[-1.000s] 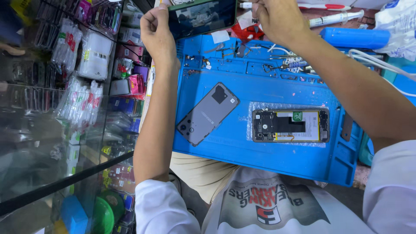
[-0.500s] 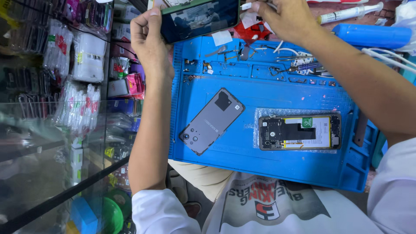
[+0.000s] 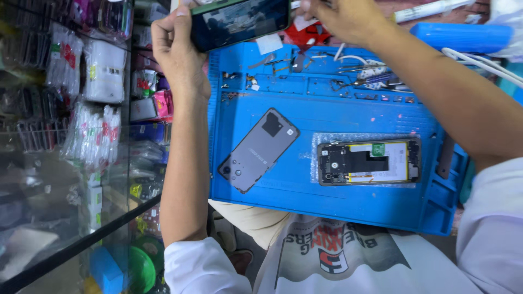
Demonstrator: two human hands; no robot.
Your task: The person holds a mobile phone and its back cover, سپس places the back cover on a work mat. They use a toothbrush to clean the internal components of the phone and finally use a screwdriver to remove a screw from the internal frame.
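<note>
- Left hand (image 3: 177,51) grips the phone screen (image 3: 239,22) by its edge, above the blue mat's (image 3: 338,114) far end.
- Right hand (image 3: 340,19) pinches its other end; fingertips mostly cropped.
- A slip could drop it onto the tweezers (image 3: 359,81); the opened phone (image 3: 369,161) lies exposed.

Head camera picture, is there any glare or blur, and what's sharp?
Head view: even bright light, soft shadows; the dark screen panel in the left hand mirrors the surroundings; the blue mat and grey back cover are sharp; the right hand is cropped at the top edge.
</note>
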